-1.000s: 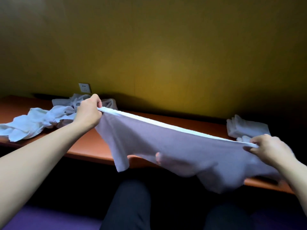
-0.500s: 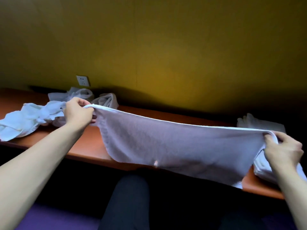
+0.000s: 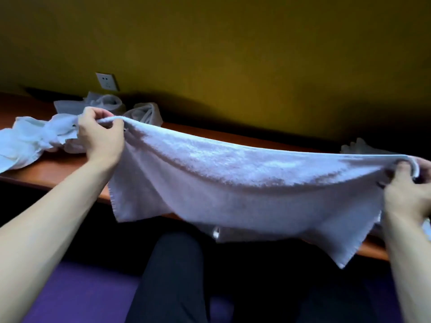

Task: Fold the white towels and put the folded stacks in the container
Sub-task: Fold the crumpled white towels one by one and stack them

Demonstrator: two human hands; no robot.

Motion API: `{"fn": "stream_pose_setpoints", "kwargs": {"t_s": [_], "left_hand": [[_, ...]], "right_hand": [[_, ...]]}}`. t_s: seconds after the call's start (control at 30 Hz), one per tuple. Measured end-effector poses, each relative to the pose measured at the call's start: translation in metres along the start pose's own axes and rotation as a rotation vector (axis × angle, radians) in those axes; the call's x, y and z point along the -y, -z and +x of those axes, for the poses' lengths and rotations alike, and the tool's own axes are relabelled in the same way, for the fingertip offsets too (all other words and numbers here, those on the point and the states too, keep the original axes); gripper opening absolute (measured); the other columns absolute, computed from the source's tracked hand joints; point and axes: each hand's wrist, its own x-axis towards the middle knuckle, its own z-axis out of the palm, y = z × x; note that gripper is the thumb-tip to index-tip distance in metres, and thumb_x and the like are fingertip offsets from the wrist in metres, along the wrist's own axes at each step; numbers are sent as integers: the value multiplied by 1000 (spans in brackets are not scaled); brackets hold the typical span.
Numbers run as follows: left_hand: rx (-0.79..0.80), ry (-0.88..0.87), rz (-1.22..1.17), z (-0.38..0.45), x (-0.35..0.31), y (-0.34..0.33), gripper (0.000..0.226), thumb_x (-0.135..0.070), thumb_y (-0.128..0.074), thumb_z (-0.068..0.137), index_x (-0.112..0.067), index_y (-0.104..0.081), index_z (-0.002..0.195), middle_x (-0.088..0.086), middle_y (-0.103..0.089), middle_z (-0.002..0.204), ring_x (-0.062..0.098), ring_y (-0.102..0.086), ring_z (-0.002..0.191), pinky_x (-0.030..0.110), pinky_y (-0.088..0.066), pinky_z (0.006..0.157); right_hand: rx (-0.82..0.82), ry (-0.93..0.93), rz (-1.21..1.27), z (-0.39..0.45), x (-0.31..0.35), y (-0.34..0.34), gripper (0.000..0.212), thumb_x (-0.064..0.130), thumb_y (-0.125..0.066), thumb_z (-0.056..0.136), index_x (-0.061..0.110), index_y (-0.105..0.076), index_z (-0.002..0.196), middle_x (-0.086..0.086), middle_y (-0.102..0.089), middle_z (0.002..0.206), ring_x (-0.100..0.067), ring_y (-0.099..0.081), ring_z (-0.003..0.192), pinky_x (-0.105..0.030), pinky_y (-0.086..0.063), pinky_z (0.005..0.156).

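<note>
Towel [image 3: 245,183] is hanging stretched over the desk [image 3: 58,169] edge, long axis running left to right between both hands. Left hand [image 3: 100,138] and right hand [image 3: 405,192] are each pinching a top corner, equally near, more towels [image 3: 35,138] lying beside the left

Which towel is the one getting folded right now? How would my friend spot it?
Start at the long orange-brown desk under the yellow wall. Above its front edge, one white towel hangs stretched between the left hand and the right hand. Unlike the crumpled towels heaped on the desk's left end, it is spread wide, off the desk, with each hand pinching one end.
</note>
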Motion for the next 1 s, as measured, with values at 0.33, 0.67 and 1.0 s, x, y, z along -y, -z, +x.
{"fn": "stream_pose_setpoints", "kwargs": {"t_s": [0.33, 0.67, 1.0], "left_hand": [[214, 42, 305, 14, 66, -137, 21, -7, -55, 86, -7, -64, 105, 26, -52, 120, 42, -53, 108, 38, -40, 97], [351, 45, 478, 33, 109, -273, 39, -7, -59, 83, -3, -54, 121, 31, -45, 134, 47, -54, 108, 45, -43, 91], [559, -350, 578, -46, 111, -318, 44, -16, -61, 89, -4, -52, 131, 29, -47, 136, 50, -50, 115, 56, -42, 95]], "right_hand": [[209, -25, -293, 16, -54, -133, 28, 23, -55, 89, 9, -71, 107, -20, -72, 101, -34, -65, 96, -40, -49, 85], [341, -25, -496, 65, -155, -231, 40, 31, -47, 88, 9, -68, 114, -22, -68, 109, -42, -63, 101, -44, -50, 86], [698, 437, -799, 47, -206, -214, 52, 36, -42, 89, 13, -57, 133, -18, -57, 135, -39, -54, 120, -45, -46, 98]]}}
